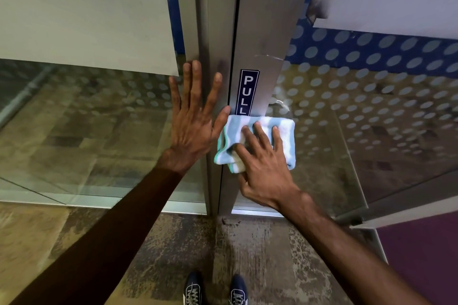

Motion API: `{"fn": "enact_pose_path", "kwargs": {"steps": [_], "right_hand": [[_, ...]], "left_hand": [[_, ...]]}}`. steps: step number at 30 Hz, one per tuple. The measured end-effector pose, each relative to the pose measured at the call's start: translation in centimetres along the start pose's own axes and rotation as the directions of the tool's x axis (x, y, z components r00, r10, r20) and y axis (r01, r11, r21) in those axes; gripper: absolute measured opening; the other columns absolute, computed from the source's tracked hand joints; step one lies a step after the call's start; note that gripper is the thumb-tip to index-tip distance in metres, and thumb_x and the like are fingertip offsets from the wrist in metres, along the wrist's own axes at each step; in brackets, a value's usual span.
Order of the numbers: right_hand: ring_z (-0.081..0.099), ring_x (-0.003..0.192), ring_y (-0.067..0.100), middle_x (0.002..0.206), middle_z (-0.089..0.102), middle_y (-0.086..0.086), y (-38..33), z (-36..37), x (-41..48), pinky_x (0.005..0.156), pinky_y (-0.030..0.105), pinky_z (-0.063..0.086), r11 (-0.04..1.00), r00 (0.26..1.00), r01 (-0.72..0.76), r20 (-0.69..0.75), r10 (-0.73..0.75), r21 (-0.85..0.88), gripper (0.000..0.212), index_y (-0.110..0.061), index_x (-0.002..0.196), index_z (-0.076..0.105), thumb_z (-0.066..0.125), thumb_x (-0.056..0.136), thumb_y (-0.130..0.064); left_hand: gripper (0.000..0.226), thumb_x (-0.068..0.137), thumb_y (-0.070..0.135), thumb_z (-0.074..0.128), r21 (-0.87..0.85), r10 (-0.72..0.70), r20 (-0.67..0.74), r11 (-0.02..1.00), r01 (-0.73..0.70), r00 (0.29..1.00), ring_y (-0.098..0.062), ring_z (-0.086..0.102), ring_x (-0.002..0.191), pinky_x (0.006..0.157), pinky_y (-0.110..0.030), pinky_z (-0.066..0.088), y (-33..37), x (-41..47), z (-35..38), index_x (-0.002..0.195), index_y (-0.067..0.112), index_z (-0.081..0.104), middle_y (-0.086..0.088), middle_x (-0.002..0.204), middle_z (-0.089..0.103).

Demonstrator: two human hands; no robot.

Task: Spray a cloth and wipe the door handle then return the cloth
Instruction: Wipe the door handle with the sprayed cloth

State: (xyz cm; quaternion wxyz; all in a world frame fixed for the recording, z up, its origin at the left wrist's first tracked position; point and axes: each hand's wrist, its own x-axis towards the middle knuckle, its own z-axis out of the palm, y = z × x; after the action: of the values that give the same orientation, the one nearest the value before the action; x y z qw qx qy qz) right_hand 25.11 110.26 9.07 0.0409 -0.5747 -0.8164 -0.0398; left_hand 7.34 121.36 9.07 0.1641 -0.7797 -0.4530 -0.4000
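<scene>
A folded cloth [285,131] with light blue and white stripes is pressed against the metal door stile just below a blue PULL label [248,91]. My right hand [265,168] lies over the cloth with fingers spread on it, holding it to the door. The cloth hides whatever handle sits beneath it; a thin metal piece [280,103] shows just above its right corner. My left hand [193,119] rests flat with fingers apart on the neighbouring metal frame [213,32], its thumb touching the cloth's upper left corner.
Glass panels with a dotted frosted pattern [371,86] flank the door, and white sheets [81,12] cover their upper parts. Patterned carpet [173,250] lies underfoot, with my two dark shoes [215,290] at the bottom. A purple surface [421,255] stands at the lower right.
</scene>
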Motion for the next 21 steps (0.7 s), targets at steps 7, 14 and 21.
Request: {"fn": "enact_pose_path", "kwargs": {"steps": [7,14,21], "right_hand": [[0.053,0.118,0.032,0.115,0.063,0.012,-1.6,1.4,1.7,0.107,0.061,0.038,0.948,0.905,-0.252,-0.3,0.303,0.196,0.025,-0.009,0.099,0.064,0.072,0.089,-0.03],[0.059,0.11,0.033,0.115,0.062,0.017,-2.2,3.0,3.0,0.099,0.051,0.046,0.899,0.889,-0.436,-0.176,0.422,-0.042,0.072,0.001,0.134,0.053,0.067,0.086,-0.05],[0.059,0.077,0.032,0.086,0.062,0.014,-1.2,3.7,3.0,0.08,0.048,0.052,0.929,0.92,-0.31,-0.311,0.238,-0.205,0.029,-0.002,0.11,0.061,0.048,0.084,0.0]], "left_hand": [[0.077,0.109,0.055,0.031,0.017,-0.028,0.008,0.999,0.028,1.0,-0.021,-0.032,0.154,0.128,-0.052,-0.011,0.5,0.2,0.1,0.159,0.034,-0.023,0.004,0.162,-0.045],[0.077,0.108,0.057,0.028,0.031,-0.017,-0.02,0.999,0.018,1.0,-0.02,-0.034,0.154,0.126,-0.053,-0.013,0.8,0.8,0.2,0.158,0.035,-0.025,0.004,0.161,-0.047],[0.079,0.108,0.053,0.034,0.047,-0.008,-0.021,0.999,0.009,1.0,-0.022,-0.032,0.154,0.128,-0.054,-0.01,0.7,1.5,0.2,0.159,0.034,-0.023,0.0,0.166,-0.039]]}}
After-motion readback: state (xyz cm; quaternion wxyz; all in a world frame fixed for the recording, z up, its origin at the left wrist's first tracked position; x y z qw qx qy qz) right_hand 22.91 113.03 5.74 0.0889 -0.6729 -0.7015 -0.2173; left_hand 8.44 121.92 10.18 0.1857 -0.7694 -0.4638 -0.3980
